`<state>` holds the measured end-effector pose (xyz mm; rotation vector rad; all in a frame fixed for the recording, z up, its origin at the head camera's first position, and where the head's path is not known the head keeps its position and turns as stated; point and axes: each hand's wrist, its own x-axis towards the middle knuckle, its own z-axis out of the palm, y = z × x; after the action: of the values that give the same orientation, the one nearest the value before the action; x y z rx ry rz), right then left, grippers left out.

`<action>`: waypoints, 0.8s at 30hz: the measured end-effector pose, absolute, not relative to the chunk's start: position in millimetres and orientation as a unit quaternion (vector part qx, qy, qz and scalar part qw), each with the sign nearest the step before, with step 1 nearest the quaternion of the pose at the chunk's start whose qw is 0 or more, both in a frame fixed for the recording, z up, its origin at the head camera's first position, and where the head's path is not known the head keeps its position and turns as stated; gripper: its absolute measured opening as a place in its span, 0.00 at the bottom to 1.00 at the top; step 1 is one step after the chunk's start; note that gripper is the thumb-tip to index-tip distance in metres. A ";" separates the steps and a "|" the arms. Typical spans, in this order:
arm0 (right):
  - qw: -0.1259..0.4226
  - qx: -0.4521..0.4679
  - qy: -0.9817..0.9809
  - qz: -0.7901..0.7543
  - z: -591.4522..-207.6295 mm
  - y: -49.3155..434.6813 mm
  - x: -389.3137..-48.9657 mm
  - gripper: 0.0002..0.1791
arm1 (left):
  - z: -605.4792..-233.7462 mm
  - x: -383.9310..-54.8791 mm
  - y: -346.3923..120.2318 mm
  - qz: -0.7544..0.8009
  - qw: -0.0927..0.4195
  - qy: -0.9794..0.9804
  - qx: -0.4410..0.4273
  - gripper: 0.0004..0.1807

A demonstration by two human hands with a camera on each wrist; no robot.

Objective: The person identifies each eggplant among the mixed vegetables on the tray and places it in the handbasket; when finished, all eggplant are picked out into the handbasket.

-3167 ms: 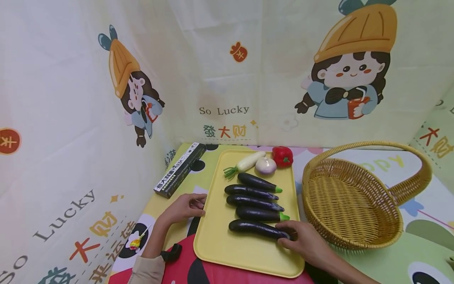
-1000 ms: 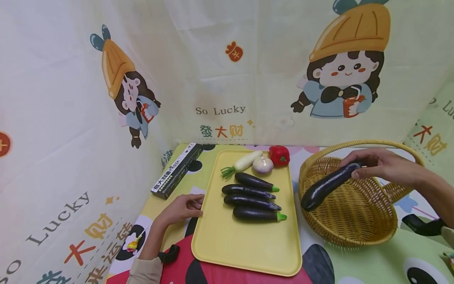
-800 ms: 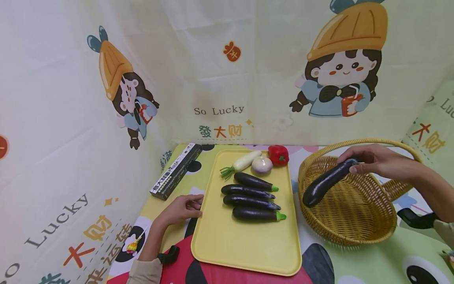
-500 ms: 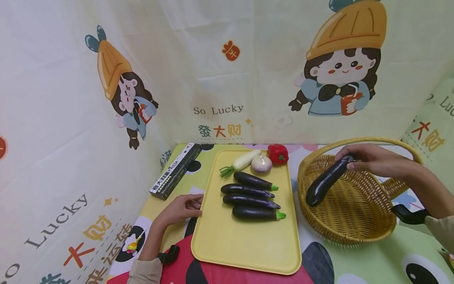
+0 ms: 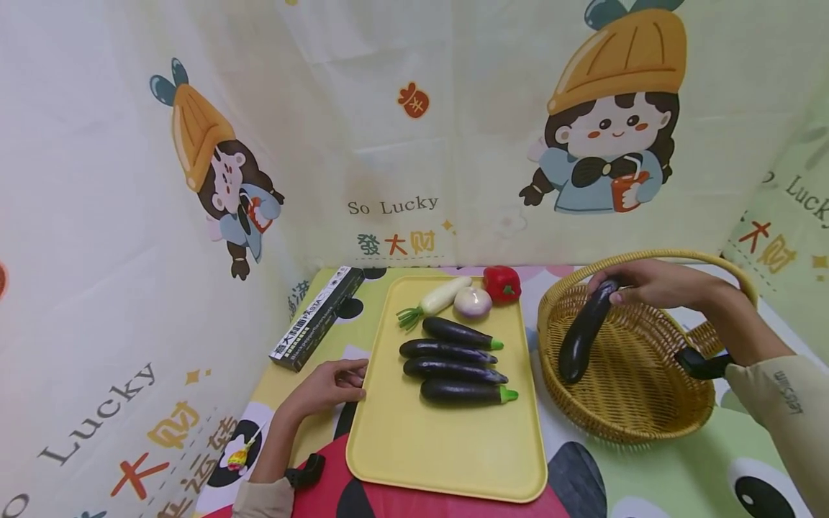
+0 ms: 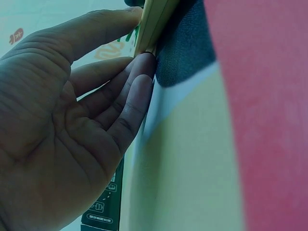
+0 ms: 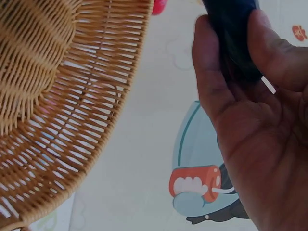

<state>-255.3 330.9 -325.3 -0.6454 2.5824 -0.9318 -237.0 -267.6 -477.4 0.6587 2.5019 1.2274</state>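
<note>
In the head view my right hand point(image 5: 637, 282) grips an eggplant point(image 5: 586, 334) by one end, thumb and fingers around it. The eggplant hangs tilted within the wicker basket point(image 5: 702, 410), its lower end near the left inner wall. In the right wrist view the dark end of the eggplant point(image 7: 233, 38) lies between thumb and fingers, beside the basket's woven wall point(image 7: 96, 96). My left hand point(image 5: 333, 385) holds the left rim of the yellow tray point(image 5: 447, 453); the left wrist view shows the thumb over the rim point(image 6: 153, 24) and the fingertips against its underside.
Several eggplants point(image 5: 456, 392) lie in a column on the tray. Behind them are a white radish point(image 5: 443, 296), a purple-white turnip point(image 5: 473, 302) and a red bell pepper point(image 5: 501, 284). A black pasta box point(image 5: 317, 316) and a lollipop point(image 5: 239, 455) lie left. The basket's handle point(image 5: 648, 255) arches up.
My right hand has carried the nearest eggplant from the tray over to the basket, then lowered it and turned it more upright. My left hand stays at the tray's rim. The view shifted slightly.
</note>
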 end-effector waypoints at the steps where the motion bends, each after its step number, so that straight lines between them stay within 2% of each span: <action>1: 0.170 -0.223 0.903 -0.325 -325.4 330.4 -257.9 0.14 | -477.6 -236.6 -267.7 0.426 0.139 0.864 0.229 0.33; 11: 0.264 -0.218 0.873 -0.347 -329.7 328.8 -283.9 0.21 | -477.1 -235.3 -266.9 0.431 0.137 0.863 0.225 0.33; 18: 0.335 -0.223 0.836 -0.373 -341.5 332.6 -301.0 0.21 | -482.5 -237.5 -267.3 0.423 0.137 0.868 0.222 0.33; 24: 0.362 -0.214 0.824 -0.378 -352.0 335.7 -308.1 0.22 | -483.6 -238.3 -266.3 0.426 0.137 0.867 0.221 0.32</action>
<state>-308.1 335.7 -352.0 -0.5522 2.1226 -0.9741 -238.3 -266.3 -483.6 0.6399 2.5084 1.2329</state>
